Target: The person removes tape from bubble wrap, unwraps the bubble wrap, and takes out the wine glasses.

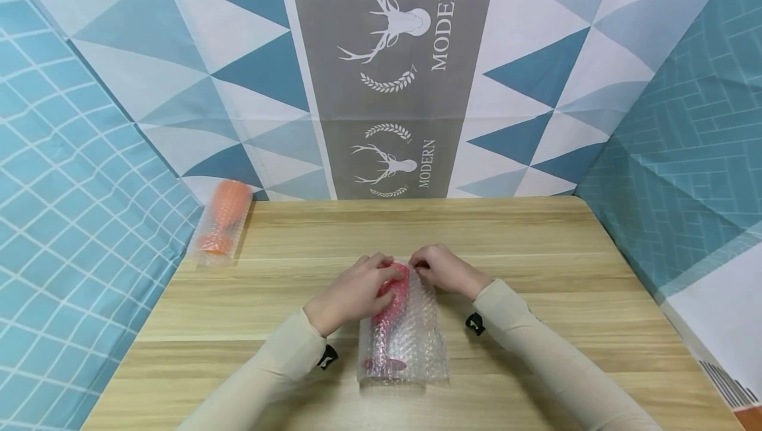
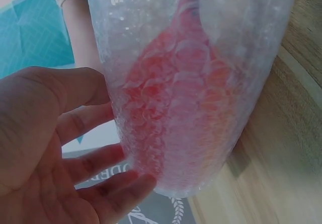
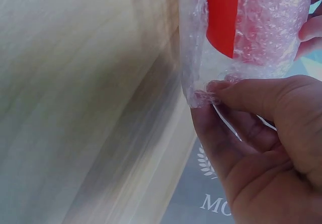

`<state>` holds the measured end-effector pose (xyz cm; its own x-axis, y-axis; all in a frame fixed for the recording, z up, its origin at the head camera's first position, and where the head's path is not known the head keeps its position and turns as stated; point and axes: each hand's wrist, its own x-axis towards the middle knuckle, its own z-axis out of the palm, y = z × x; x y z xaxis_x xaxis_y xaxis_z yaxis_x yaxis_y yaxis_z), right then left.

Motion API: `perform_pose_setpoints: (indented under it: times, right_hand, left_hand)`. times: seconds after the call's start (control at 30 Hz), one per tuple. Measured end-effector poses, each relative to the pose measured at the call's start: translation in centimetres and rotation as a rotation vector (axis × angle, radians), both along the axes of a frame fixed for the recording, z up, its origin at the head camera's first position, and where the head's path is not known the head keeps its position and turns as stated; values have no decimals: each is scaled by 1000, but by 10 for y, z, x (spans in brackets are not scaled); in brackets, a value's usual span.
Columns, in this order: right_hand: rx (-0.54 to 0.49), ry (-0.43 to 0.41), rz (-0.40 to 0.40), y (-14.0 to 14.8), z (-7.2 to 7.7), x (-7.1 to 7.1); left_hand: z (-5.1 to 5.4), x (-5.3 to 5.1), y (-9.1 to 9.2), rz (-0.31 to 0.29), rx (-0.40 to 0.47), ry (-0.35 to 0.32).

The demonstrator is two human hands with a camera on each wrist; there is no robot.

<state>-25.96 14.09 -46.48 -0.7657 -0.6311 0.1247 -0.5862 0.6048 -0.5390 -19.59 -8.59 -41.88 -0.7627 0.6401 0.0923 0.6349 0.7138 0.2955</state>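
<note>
A pink-red goblet (image 1: 391, 299) lies inside bubble wrap (image 1: 430, 352) on the table, its bowl away from the camera and its foot nearer. My left hand (image 1: 360, 289) rests over the bowl with fingers spread; in the left wrist view the left hand (image 2: 55, 148) touches the side of the wrap (image 2: 176, 118) with the fingertips. At the wrap's far right corner is my right hand (image 1: 448, 270). The right wrist view shows the right hand (image 3: 271, 138) pinching the edge of the wrap (image 3: 193, 48) between thumb and index finger, below the red cup (image 3: 223, 17).
An orange goblet (image 1: 229, 209), also in bubble wrap, lies at the table's far left corner. The wooden table (image 1: 524, 233) ends at a patterned cloth backdrop (image 1: 518, 120), with blue cloths hanging on both sides.
</note>
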Motion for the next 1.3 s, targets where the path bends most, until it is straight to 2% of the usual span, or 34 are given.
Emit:
perform_pose_setpoints:
  times: [0.37, 0.97, 1.3]
  right_hand:
    - [7, -58, -40, 5, -8, -4]
    - [-6, -61, -78, 9, -15, -8]
    - [10, -53, -83, 8, -13, -6]
  left_hand:
    - [0, 1, -3, 3, 25, -15]
    - [-1, 1, -6, 27, 51, -54]
    - [0, 2, -9, 28, 74, -55]
